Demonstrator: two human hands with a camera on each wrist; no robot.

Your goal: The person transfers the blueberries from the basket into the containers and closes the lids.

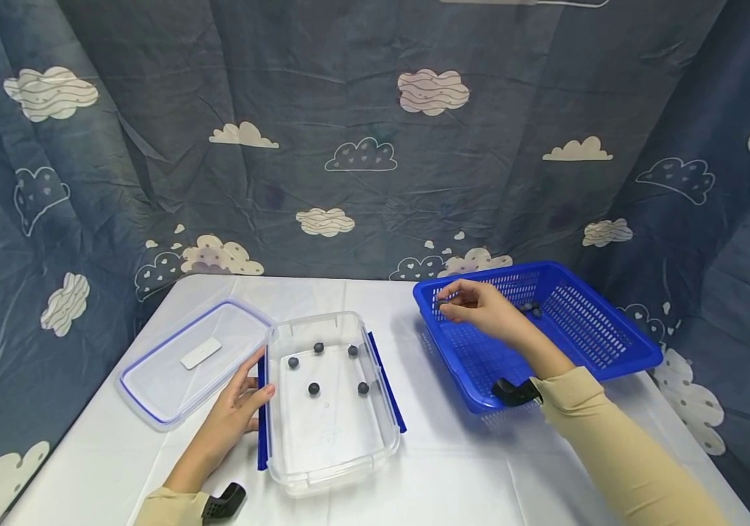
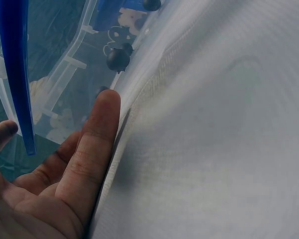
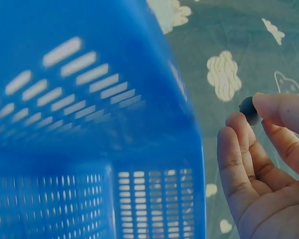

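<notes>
Between thumb and fingertips, my right hand pinches a blueberry, held up over the near-left part of the blue basket. More blueberries lie in the basket beyond that hand. My left hand rests against the left side of a clear plastic container, its fingers fairly straight. In the left wrist view, the container's blue side latch hangs between the thumb and the fingers. Several blueberries sit spread apart on the container's floor.
A clear lid with a blue seal lies on the white tablecloth left of the container. Another blue latch sticks out on the container's right side. A dark curtain with clouds hangs behind the table.
</notes>
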